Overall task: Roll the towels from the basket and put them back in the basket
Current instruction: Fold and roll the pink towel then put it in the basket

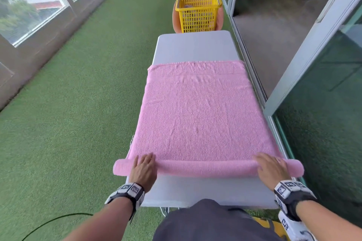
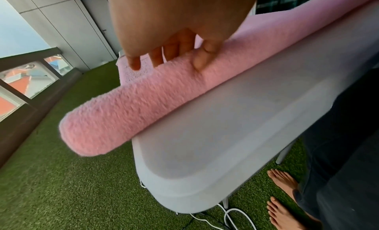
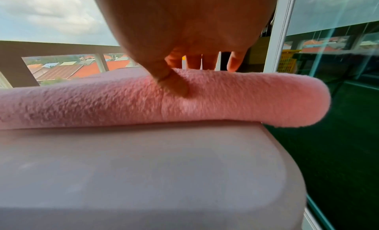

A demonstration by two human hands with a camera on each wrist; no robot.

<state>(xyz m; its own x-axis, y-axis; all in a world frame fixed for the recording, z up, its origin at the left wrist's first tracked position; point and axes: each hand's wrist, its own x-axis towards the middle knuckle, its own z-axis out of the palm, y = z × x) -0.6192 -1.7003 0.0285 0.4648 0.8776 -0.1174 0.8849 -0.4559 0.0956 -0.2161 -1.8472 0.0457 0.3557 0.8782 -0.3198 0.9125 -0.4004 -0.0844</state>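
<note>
A pink towel [image 1: 199, 113] lies spread along the white table [image 1: 195, 47]. Its near end is wound into a roll [image 1: 205, 168] across the table, both roll ends sticking out past the table sides. My left hand [image 1: 144, 166] rests flat on the roll's left part [image 2: 143, 94], fingers straight over it, thumb on its near side. My right hand [image 1: 271, 166] rests the same way on the roll's right part [image 3: 225, 100]. A yellow basket [image 1: 198, 13] with towels inside stands on a pink stool beyond the table's far end.
Green artificial turf [image 1: 78, 123] covers the floor to the left. Glass sliding doors [image 1: 323, 103] run close along the table's right side. White cables [image 2: 225, 217] and my bare feet [image 2: 285, 201] are beneath the table's near end. A low wall with windows runs on the left.
</note>
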